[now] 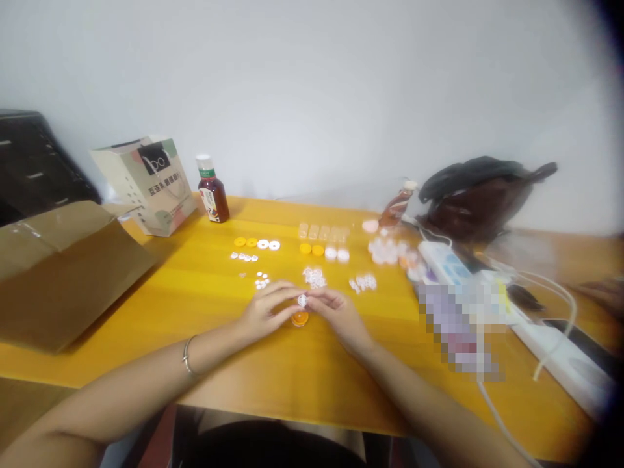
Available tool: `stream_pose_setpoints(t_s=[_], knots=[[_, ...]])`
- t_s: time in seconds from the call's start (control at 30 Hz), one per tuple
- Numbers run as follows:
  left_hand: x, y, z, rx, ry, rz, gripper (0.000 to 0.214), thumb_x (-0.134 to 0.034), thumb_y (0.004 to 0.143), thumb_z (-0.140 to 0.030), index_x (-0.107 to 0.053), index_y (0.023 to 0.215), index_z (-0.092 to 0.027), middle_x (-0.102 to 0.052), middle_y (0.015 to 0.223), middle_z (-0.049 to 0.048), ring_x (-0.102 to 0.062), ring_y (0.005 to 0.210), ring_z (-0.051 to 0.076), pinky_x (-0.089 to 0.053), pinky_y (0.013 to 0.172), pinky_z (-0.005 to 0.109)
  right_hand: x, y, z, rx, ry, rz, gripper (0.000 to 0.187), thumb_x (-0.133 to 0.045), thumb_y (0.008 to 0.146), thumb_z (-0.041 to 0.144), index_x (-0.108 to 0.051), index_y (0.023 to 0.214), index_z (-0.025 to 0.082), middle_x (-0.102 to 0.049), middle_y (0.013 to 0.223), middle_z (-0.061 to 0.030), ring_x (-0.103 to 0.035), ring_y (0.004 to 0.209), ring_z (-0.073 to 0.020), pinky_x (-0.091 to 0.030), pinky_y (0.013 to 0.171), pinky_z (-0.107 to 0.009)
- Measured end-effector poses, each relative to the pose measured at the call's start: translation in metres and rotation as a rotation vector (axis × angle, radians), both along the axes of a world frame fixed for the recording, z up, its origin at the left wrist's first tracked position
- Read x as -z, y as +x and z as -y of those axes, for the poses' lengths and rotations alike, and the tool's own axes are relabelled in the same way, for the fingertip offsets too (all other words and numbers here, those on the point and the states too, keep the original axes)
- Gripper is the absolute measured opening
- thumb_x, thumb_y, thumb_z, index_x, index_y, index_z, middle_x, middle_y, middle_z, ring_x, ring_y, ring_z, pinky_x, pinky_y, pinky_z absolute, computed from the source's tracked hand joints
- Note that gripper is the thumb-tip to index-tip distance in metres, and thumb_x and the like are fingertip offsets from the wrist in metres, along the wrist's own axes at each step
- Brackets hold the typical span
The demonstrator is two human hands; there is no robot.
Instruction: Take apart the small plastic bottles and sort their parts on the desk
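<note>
Between the fingertips of my two hands is a small white round piece point(302, 301) with an openwork pattern. My left hand point(270, 305), closed in a pinch, grips its left side. On the other side, the fingers and thumb of my right hand point(340, 316) are pinched at its edge. Just below it an orange round cap point(299, 319) lies on the table. Beyond my fingers are loose white patterned pieces point(314, 278) and several small white discs point(262, 284).
The yellow table point(214, 351) holds rows of orange and white caps point(257, 244) and clear cups point(324, 233). A paper bag point(156, 188), brown cardboard point(63, 266) and dark bottle point(213, 195) stand left. Right are a power strip point(560, 357), cables and a dark bag point(478, 201).
</note>
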State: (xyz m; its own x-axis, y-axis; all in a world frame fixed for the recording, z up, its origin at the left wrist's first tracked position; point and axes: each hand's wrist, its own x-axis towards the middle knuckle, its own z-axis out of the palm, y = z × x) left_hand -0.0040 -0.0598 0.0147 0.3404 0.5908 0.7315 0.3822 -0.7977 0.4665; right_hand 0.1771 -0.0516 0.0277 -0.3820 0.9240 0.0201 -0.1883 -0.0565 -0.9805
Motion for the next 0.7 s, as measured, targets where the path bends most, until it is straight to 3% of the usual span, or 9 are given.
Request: stream_pose_setpoints(t_s=[0.2, 0.43, 0.7], knots=[[0.0038, -0.0061, -0.0040, -0.038, 0.210, -0.185, 0.034, -0.055, 0.082, -0.014, -0.052, 0.117, -0.017, -0.062, 0.098, 0.0094, -0.059, 0.087, 0.015, -0.052, 0.076, 0.029, -0.0010, -0.0013, 0.0007, 0.030, 0.079, 0.076, 0.013, -0.070, 0.066, 0.031, -0.068, 0.075, 0.021, -0.071, 0.077, 0.0006, -0.066, 0.074, -0.0150, -0.051, 0.078, -0.030], [0.0033, -0.0066, -0.0023, -0.061, 0.317, -0.350, 0.034, -0.052, 0.084, -0.013, -0.050, 0.117, -0.015, -0.063, 0.099, 0.0106, -0.060, 0.086, 0.016, -0.053, 0.072, 0.027, 0.0021, -0.0009, 0.0027, 0.044, 0.239, 0.221, 0.014, -0.061, 0.073, 0.029, -0.069, 0.080, 0.019, -0.072, 0.078, -0.0023, -0.067, 0.073, -0.0179, -0.054, 0.074, -0.032], [-0.0016, -0.0036, 0.0014, -0.059, 0.425, -0.399, 0.032, -0.052, 0.083, -0.012, -0.050, 0.115, -0.011, -0.064, 0.092, 0.0112, -0.061, 0.079, 0.015, -0.054, 0.065, 0.027, -0.0023, -0.0013, 0.0082, 0.115, 0.362, 0.360, 0.017, -0.055, 0.074, 0.024, -0.070, 0.080, 0.019, -0.072, 0.078, -0.0018, -0.068, 0.071, -0.0190, -0.055, 0.071, -0.031]])
